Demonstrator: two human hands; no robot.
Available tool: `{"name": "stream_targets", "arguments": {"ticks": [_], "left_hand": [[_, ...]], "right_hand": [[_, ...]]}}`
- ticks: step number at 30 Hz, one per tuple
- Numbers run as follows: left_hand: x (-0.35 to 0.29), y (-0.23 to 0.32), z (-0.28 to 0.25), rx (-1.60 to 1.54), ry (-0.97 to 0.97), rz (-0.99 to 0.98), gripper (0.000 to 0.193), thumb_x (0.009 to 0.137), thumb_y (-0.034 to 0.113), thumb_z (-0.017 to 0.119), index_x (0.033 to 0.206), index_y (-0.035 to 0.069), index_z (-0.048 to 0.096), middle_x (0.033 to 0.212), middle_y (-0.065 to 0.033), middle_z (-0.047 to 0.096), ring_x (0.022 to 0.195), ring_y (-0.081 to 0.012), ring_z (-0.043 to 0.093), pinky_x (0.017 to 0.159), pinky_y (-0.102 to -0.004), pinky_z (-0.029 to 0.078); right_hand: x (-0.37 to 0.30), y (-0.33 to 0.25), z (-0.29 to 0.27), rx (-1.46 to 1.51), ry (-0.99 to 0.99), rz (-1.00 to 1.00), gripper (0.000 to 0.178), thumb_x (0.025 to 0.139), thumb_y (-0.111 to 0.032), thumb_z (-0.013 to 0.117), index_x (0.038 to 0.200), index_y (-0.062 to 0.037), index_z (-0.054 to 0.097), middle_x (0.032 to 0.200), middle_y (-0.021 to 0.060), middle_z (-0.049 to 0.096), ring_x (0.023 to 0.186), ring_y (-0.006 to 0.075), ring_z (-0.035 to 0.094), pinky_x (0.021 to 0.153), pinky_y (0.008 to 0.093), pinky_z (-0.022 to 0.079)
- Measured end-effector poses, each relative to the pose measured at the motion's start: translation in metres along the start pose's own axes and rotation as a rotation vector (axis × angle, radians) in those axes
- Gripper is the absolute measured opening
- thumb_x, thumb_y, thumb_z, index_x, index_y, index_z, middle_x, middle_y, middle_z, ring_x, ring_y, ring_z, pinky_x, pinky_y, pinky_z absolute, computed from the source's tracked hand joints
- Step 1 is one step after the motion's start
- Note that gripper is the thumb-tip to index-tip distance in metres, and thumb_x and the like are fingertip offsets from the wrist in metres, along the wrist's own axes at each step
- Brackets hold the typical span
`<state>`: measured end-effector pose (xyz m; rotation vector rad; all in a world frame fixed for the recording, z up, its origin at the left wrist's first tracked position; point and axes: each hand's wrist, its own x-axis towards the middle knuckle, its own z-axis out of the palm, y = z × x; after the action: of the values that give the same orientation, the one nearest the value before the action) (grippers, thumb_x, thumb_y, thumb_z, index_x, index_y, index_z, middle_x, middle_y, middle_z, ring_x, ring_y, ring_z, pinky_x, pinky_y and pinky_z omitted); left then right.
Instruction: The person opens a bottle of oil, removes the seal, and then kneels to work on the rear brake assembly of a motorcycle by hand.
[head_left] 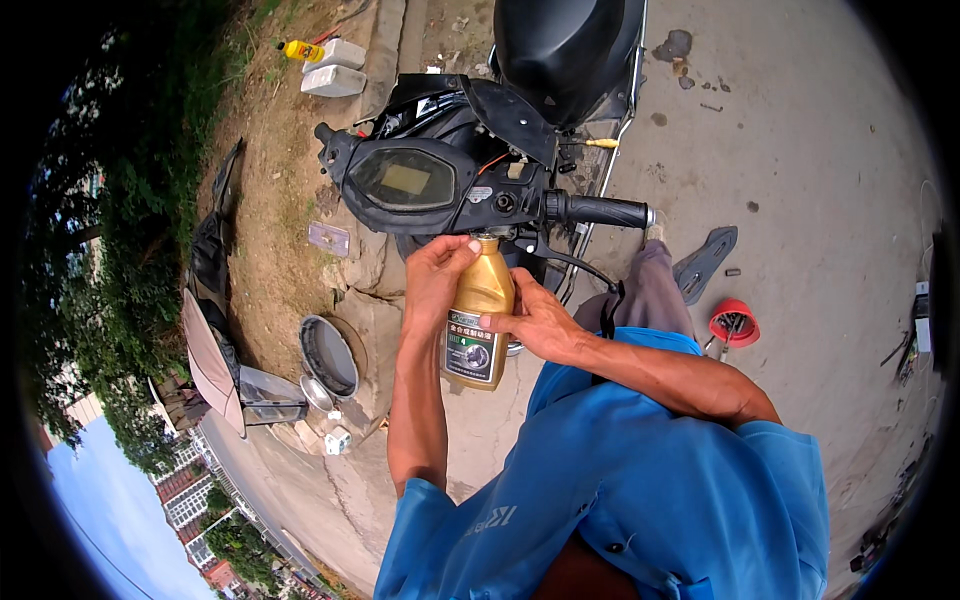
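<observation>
A gold plastic bottle with a dark label stands nearly upright in front of me, just below the scooter's handlebar. My left hand is closed at its neck, thumb and fingers pinching around the mouth, where something small and silvery shows. Around the right side of the bottle's body wraps my right hand, its thumb across the label. Beyond the bottle is the scooter's instrument display, with its surrounding covers partly loose. The right handlebar grip and brake lever lie to the right of my hands.
A red bowl holding metal tools and a dark footboard panel lie on the concrete at right. A yellow-handled screwdriver rests near the seat. At left are a round grey basin, and a yellow bottle on pale blocks.
</observation>
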<state>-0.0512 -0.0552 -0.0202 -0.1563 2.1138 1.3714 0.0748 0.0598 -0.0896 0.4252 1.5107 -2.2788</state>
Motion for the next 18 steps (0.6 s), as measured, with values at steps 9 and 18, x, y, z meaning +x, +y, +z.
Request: {"name": "stream_targets", "arguments": {"ticks": [9, 18], "left_hand": [[0.0014, -0.0016, -0.0015, -0.002, -0.004, -0.002, 0.021, 0.096, 0.016, 0.074, 0.107, -0.001, 0.072, 0.093, -0.0056, 0.073, 0.078, -0.0103, 0.067, 0.072, -0.0251, 0.055], [0.0020, -0.0014, -0.0020, 0.005, -0.009, -0.003, 0.021, 0.096, 0.016, 0.074, 0.107, -0.001, 0.072, 0.093, -0.0053, 0.073, 0.078, -0.0101, 0.067, 0.072, -0.0251, 0.056]], "right_hand": [[-0.0005, -0.0034, -0.0002, -0.028, -0.022, 0.010, 0.052, 0.091, -0.020, 0.077, 0.127, -0.0024, 0.043, 0.110, 0.0113, 0.065, 0.098, 0.0174, 0.065, 0.080, 0.0337, 0.056], [0.0005, -0.0016, 0.0002, -0.008, -0.034, 0.021, 0.052, 0.092, -0.018, 0.077, 0.128, -0.0029, 0.042, 0.113, 0.0123, 0.065, 0.103, 0.0195, 0.067, 0.083, 0.0345, 0.058]]}}
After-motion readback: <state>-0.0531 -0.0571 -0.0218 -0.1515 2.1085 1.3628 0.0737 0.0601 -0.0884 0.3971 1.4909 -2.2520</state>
